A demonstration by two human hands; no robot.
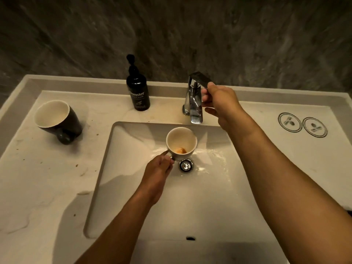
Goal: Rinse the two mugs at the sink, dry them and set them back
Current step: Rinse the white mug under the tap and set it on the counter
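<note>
A white mug (pixel 181 141) with a brown residue at its bottom hangs over the sink basin (pixel 133 187), just under the faucet spout. My left hand (pixel 158 174) grips it by the handle. My right hand (pixel 221 103) holds the lever of the chrome faucet (pixel 193 100). No stream of water shows from the spout, though the basin is wet around the drain (pixel 186 165). A second mug (pixel 57 121), dark outside and white inside, stands on the counter at the left, its handle toward me.
A black pump bottle of hand wash (pixel 137 92) stands behind the basin, left of the faucet. Two round printed coasters (pixel 302 124) lie on the counter at the right. The left counter (pixel 47 178) is wet and has brown specks. A dark stone wall rises behind.
</note>
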